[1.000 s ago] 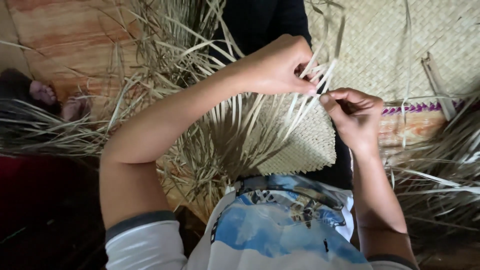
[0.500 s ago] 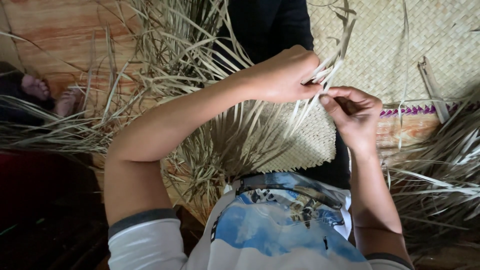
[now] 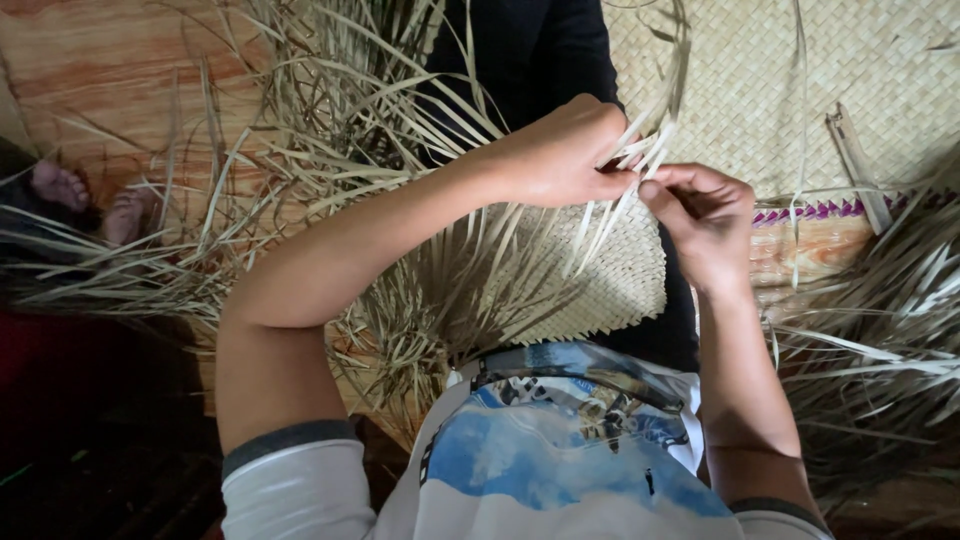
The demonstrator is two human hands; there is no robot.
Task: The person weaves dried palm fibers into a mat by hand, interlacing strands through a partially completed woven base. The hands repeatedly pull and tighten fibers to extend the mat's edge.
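Observation:
A small, part-woven mat of pale dried leaf strips (image 3: 620,280) lies over my lap, with long loose strips (image 3: 400,250) fanning out to the left. My left hand (image 3: 560,155) reaches across and grips a bunch of upright strips (image 3: 655,130) at the mat's far edge. Right beside it, my right hand (image 3: 700,215) pinches a single strip between thumb and fingers. The two hands nearly touch.
A large finished woven mat (image 3: 800,90) with a purple band (image 3: 810,210) covers the floor at the top right. Loose dried leaves (image 3: 880,350) pile on the right. Another person's bare feet (image 3: 90,195) rest on the orange floor (image 3: 100,60) at the left. Dark trouser legs (image 3: 540,50) lie ahead.
My hands stay together at the mat's far edge; the left hand has closed further over the upright strips and the right thumb has shifted along its strip. The view has drifted slightly.

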